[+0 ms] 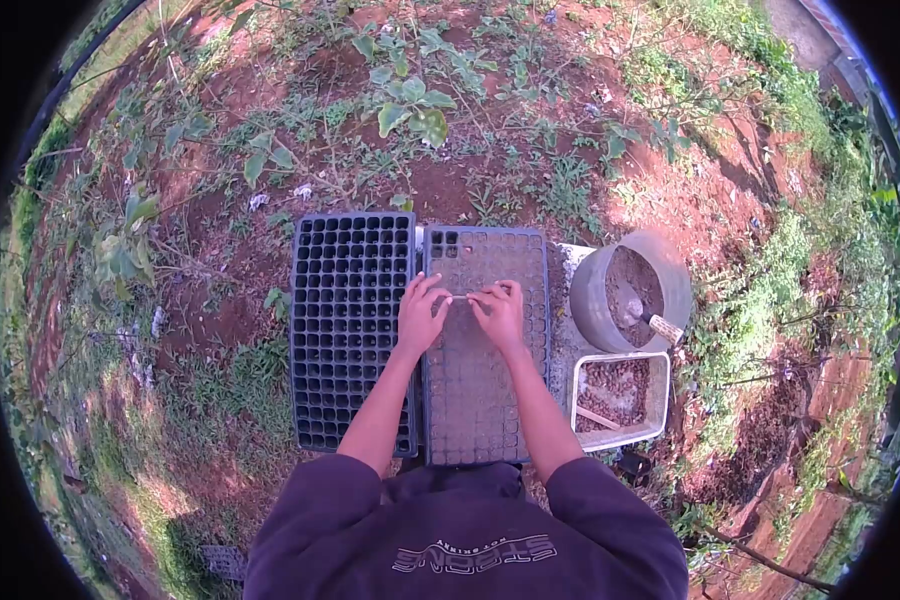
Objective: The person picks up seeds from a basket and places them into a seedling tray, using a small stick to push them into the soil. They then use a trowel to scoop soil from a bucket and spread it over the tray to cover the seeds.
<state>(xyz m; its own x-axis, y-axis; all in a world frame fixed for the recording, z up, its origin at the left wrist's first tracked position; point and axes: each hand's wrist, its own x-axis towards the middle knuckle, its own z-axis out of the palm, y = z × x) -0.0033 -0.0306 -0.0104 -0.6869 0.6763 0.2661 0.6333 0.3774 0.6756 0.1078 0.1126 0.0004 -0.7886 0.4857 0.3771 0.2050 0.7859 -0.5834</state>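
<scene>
A black seedling tray [485, 400] filled level with brown soil lies in front of me; several cells at its far left corner are unfilled. Over its upper half, my left hand [422, 315] has curled fingers, thumb and fingertips close together. Facing it, my right hand [500, 315] is bent in a pinch, its fingertips a short gap from the left thumb. A faint pale bit shows between the two hands, too small to name. Left of the filled tray sits a second black seedling tray [355, 330] with bare cells.
To the right stands a round metal pot [595, 300] with soil and a trowel [660, 326] inside. Nearer me is a pale rectangular tub [660, 400] holding small brown seed-like pieces and a flat stick [598, 418]. Leafy plants [410, 105] grow from the red ground beyond.
</scene>
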